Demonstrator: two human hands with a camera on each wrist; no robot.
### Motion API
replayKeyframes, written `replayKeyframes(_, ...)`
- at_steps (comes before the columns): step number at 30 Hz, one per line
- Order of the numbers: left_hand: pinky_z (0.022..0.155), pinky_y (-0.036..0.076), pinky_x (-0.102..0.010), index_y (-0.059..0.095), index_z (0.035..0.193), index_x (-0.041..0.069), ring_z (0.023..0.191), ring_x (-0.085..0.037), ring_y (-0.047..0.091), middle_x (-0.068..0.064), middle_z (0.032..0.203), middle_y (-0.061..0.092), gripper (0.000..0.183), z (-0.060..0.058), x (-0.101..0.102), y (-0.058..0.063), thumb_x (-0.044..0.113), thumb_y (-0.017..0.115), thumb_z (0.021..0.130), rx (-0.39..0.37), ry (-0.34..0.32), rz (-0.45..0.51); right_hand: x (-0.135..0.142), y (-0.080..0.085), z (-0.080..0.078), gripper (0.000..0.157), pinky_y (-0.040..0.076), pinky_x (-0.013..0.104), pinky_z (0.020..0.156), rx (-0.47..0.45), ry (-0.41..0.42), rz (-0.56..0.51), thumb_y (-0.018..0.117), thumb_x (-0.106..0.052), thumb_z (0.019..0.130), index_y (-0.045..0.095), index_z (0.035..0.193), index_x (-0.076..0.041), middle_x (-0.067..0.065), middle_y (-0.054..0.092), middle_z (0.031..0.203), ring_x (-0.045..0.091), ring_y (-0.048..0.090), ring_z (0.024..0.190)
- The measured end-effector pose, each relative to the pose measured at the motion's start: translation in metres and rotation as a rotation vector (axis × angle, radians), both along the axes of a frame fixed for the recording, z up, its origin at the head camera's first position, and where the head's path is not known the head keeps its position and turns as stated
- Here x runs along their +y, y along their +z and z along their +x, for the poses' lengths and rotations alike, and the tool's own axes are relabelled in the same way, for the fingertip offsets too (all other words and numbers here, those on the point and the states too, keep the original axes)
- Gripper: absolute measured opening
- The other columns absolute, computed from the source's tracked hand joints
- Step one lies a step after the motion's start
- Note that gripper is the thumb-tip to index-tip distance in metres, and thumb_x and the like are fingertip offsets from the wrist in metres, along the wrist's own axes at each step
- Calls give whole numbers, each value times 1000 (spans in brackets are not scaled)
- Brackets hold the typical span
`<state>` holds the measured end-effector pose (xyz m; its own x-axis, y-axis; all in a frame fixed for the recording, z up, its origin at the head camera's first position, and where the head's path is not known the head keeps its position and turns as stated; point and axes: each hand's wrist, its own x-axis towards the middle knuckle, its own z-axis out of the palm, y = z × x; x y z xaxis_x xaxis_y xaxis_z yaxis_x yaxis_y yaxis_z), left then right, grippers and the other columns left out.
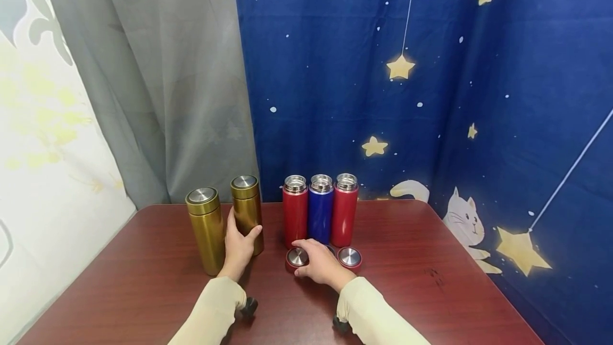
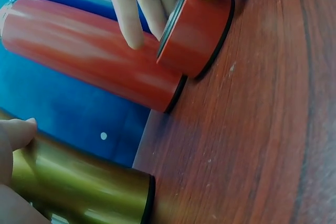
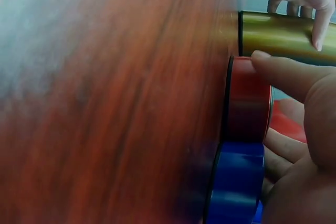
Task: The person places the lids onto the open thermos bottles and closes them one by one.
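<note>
Left hand: I see my left hand (image 1: 238,246) wrapped round the lower body of the rear gold flask (image 1: 247,212), thumb on its right side; the flask stands upright with its cap on, touching or just beside the front gold flask (image 1: 207,229)
Right hand: my right hand (image 1: 320,263) lies over the lids on the table (image 1: 412,292); thumb and fingers curl on the left red lid (image 1: 296,259), and the right wrist view shows the thumb pressed on its red rim
Key relation: that lid sits flat, directly under my right fingers, just in front of the left red flask (image 1: 295,210); the flask's long axis is vertical, its mouth open; my right hand is the nearer one
Neighbours: blue flask (image 1: 321,208), right red flask (image 1: 345,209), both uncapped; a second red lid (image 1: 350,258) just right of my hand; a blue lid (image 3: 236,182) touching the held one
Writing: I can read no brand or label on any flask
</note>
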<state>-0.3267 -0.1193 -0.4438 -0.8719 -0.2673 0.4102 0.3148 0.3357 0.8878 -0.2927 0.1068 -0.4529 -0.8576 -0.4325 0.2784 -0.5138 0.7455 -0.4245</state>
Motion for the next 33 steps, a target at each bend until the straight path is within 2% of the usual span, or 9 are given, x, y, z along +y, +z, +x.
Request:
replayKeyframes(5, 111, 26, -50, 22, 154, 13, 135, -36, 35, -18, 151, 35, 84, 6, 2, -2, 9, 73, 87, -36, 29, 5, 0, -1, 1, 63, 49, 36, 92, 36, 9, -3, 85, -16, 71, 60, 129, -14, 3, 62, 118, 21, 58, 109)
replayKeyframes(16, 109, 29, -51, 29, 152, 7, 137, -36, 35, -18, 151, 37, 78, 22, 9, -3, 8, 72, 87, -33, 110, -4, 2, -2, 0, 64, 48, 35, 93, 30, 14, -52, 86, -18, 71, 60, 129, -15, 2, 62, 117, 20, 57, 109)
replayKeyframes(27, 108, 32, -51, 34, 148, 4, 135, -37, 38, -20, 147, 41, 74, 32, 15, -7, 3, 72, 84, 37, 137, 30, 10, 1, 2, 63, 49, 35, 90, 55, 48, -177, 87, -20, 69, 62, 127, -14, 1, 62, 112, 17, 59, 103)
replayKeyframes(33, 108, 31, -51, 40, 144, 6, 133, -35, 39, -18, 143, 44, 70, 37, 20, -9, 0, 72, 83, 98, 180, 37, 14, 3, 3, 64, 49, 32, 90, 46, 88, -228, 87, -17, 70, 61, 128, -11, 0, 61, 109, 15, 58, 102)
